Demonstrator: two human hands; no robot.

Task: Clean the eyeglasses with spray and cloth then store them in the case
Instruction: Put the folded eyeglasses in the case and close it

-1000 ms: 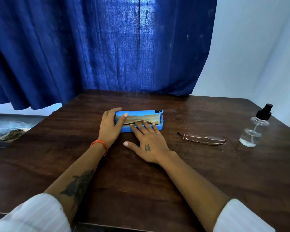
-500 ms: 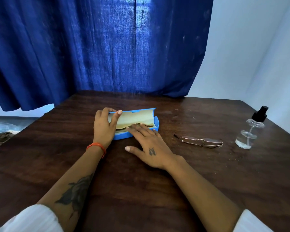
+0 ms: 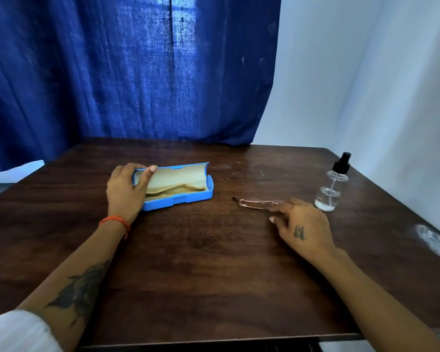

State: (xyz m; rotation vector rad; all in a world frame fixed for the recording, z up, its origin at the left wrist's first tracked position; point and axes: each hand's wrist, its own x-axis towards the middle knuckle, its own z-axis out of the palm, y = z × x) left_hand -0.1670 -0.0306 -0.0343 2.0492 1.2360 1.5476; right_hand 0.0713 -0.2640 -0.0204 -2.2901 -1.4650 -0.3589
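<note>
A blue eyeglass case (image 3: 188, 198) lies open on the dark wooden table (image 3: 201, 275), its lid tilted up and a folded tan cloth (image 3: 181, 185) inside. My left hand (image 3: 125, 191) grips the case's left end, thumb over the lid edge. Folded eyeglasses (image 3: 257, 203) with a thin rose-gold frame lie to the right of the case. My right hand (image 3: 302, 226) rests on the table with straight fingers, the fingertips touching the right end of the glasses. A clear spray bottle (image 3: 332, 185) with a black nozzle stands further right.
A blue curtain (image 3: 125, 72) hangs behind the table and a white wall stands to the right. A whitish smear (image 3: 436, 242) marks the table's right edge. The table's front edge runs close to my body.
The case lid has swung up fully under my left hand. My right hand left the case and moved right, its fingertips now at the eyeglasses.
</note>
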